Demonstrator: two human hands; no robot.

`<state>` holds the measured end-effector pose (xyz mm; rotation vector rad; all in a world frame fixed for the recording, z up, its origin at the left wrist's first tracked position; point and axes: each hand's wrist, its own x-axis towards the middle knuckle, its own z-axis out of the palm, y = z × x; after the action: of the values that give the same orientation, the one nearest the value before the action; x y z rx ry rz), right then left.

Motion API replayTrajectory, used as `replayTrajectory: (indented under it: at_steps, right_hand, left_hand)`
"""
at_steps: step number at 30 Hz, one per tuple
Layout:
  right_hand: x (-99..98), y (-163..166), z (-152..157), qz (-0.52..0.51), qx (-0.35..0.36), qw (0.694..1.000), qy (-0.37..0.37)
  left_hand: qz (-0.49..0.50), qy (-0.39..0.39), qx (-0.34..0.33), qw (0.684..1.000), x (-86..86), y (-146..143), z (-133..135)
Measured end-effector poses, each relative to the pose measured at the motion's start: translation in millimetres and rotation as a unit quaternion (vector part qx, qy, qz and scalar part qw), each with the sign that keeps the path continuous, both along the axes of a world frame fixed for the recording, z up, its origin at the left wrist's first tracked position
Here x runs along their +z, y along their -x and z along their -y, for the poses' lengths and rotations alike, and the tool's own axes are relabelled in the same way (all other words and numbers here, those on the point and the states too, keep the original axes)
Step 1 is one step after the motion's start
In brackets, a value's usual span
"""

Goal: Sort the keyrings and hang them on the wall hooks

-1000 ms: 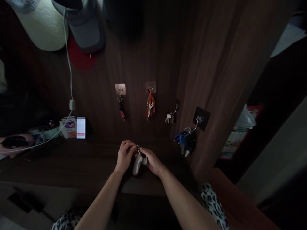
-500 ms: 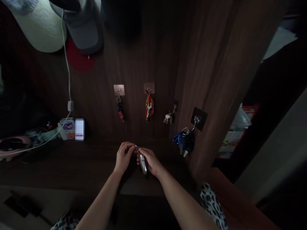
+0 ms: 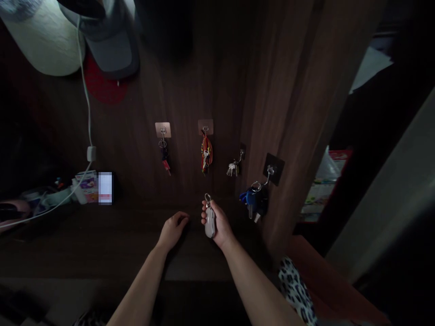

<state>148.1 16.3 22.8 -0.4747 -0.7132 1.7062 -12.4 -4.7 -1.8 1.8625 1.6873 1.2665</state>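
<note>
Fingers [image 3: 204, 217] of the right hand [image 3: 220, 224] grasp a pale key fob [image 3: 210, 225] upright, its steel ring [image 3: 207, 197] free above them; left hand [image 3: 173, 230] curls loosely, empty. Fob looks light, smooth, slightly slippery; best held by its body. Bare wood panel [image 3: 185, 185] offers open room beside the hanging keys [image 3: 205, 155].

Above the grip [image 3: 212, 219], a dark wood panel [image 3: 190, 81] carries four stick-on hooks in a row. Up and left, a pale plate [image 3: 163, 130] holds a small key bunch [image 3: 164, 156]. Almost straight above, a second pale plate [image 3: 205, 127] holds a red strap [image 3: 205, 154]. Up and right, a dark hook [image 3: 242, 151] holds bare keys [image 3: 232, 170], and a black plate [image 3: 273, 168] holds a blue-tagged bunch [image 3: 253, 201] just beside the grip.

A ledge [image 3: 102, 235] runs under the panel at about the grip's level, probably dark wood, though the light is poor. Well left of the grip stand a small box [image 3: 83, 190] and a blurred card [image 3: 105, 188], with a white cable [image 3: 50, 209] passing beside them.
</note>
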Motion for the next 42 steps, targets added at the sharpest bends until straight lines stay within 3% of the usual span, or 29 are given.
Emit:
replayTrajectory:
  at_steps: [10,15,23,30,42]
  right_hand:
    - [9.6,-16,-7,-0.085,-0.005,0.996,-0.015]
    - [32.0,-25,-6,-0.172,0.026,0.982,-0.067]
    - [65.3,-34,-5,-0.216,-0.005,0.963,-0.163]
    - [58.8,-34,-2,-0.198,-0.098,0.963,-0.151]
    - [49.2,-38,2,-0.237,-0.049,0.958,-0.155]
  left_hand:
    - [-0.031,0.006,-0.004,0.999,1.8,0,0]
    - [-0.032,0.010,-0.001,0.999,1.9,0,-2]
    - [-0.031,0.017,-0.002,0.999,4.1,-1,0]
    - [-0.024,0.011,-0.001,1.000,5.8,-2,1]
    - [-0.021,0.007,-0.007,1.000,1.1,1,-1]
